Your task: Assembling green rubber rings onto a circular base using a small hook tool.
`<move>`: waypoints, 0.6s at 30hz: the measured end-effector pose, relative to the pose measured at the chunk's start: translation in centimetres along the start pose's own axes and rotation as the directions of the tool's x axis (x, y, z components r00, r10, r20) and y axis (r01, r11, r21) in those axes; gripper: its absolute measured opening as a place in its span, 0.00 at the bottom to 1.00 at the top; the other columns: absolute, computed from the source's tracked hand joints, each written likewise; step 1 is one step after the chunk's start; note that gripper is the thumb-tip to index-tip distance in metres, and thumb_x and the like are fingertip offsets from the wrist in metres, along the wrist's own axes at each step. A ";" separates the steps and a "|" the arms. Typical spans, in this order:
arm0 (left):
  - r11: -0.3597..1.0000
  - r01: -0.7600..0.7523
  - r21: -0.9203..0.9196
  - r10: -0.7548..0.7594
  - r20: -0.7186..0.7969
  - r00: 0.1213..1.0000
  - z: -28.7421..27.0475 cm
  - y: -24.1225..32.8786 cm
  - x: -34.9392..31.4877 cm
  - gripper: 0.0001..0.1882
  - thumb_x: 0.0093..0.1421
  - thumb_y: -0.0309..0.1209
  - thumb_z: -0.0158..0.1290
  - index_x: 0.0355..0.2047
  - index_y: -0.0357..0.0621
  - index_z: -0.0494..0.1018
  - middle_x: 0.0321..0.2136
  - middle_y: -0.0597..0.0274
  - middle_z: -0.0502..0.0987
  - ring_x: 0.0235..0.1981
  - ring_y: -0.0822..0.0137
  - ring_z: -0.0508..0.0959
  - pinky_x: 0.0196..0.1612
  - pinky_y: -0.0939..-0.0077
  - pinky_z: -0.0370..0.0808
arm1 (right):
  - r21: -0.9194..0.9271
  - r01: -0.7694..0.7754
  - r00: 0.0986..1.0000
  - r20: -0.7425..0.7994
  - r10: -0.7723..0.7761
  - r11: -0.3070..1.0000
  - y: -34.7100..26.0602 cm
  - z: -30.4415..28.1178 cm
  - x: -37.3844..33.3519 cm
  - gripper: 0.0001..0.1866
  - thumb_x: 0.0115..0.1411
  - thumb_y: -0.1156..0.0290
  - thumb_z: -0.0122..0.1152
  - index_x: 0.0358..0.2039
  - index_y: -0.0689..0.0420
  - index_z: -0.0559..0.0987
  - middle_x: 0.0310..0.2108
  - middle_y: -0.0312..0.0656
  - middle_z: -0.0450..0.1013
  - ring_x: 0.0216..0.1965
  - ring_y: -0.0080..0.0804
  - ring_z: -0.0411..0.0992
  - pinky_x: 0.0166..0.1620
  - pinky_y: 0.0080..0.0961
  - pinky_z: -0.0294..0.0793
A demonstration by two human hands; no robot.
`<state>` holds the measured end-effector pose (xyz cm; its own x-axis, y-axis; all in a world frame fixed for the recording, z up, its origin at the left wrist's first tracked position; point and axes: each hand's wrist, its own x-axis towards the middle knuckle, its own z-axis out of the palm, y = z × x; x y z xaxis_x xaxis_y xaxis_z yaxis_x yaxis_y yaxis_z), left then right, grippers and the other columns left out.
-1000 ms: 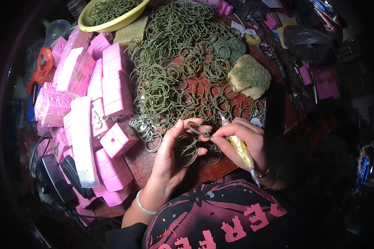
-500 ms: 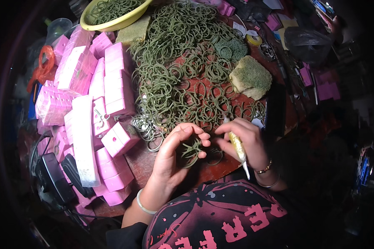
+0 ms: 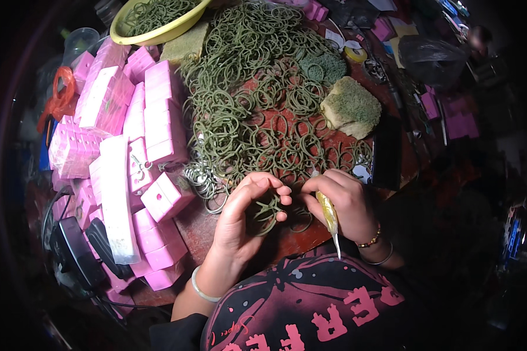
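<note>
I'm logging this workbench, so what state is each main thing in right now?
Green rings: loose, heaped and scattered on the red table
Left hand: cupped around several rings
Yellow tube: held, narrow tip toward the person
Right hand: closed on the tube
Yellow bowl: containing green rings
Pink blocks: stacked, some in clear wrapping
Black plastic bag: crumpled
Nearer sponge block: green-dusted
</note>
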<state>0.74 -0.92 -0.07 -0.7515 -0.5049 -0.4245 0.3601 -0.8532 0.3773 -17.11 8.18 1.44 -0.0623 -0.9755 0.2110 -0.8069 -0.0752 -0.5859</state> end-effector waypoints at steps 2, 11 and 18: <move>1.000 0.000 0.001 0.000 -0.003 1.000 -0.1 0.0 0.0 0.09 0.62 0.33 0.48 0.37 0.40 0.69 0.33 0.56 0.75 0.35 0.66 0.76 0.33 0.75 0.75 | 0.027 -0.016 1.000 -0.016 0.017 1.000 -0.1 -0.1 0.2 0.11 0.45 0.77 0.66 0.30 0.57 0.74 0.25 0.43 0.68 0.30 0.41 0.70 0.33 0.33 0.70; 1.000 -0.005 0.007 0.005 -0.002 1.000 -0.2 -0.1 0.0 0.10 0.62 0.33 0.48 0.38 0.39 0.69 0.34 0.56 0.75 0.35 0.66 0.76 0.33 0.75 0.75 | 0.026 0.014 0.998 -0.065 -0.012 1.000 0.6 0.7 0.3 0.11 0.46 0.77 0.66 0.31 0.58 0.75 0.25 0.42 0.68 0.28 0.41 0.70 0.31 0.33 0.69; 0.999 0.000 0.050 -0.001 0.027 1.000 0.1 -0.1 0.0 0.10 0.62 0.33 0.49 0.39 0.39 0.69 0.35 0.56 0.75 0.36 0.66 0.76 0.34 0.76 0.75 | 0.389 -0.097 0.987 -0.083 0.139 0.916 0.0 -0.5 0.7 0.08 0.51 0.79 0.66 0.28 0.61 0.74 0.21 0.39 0.72 0.21 0.25 0.69 0.25 0.21 0.66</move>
<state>0.64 -0.80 -0.04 -0.7667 -0.5000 -0.4026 0.3319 -0.8456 0.4181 -17.50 7.59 1.98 -0.2224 -0.9560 0.1912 -0.5046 -0.0549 -0.8616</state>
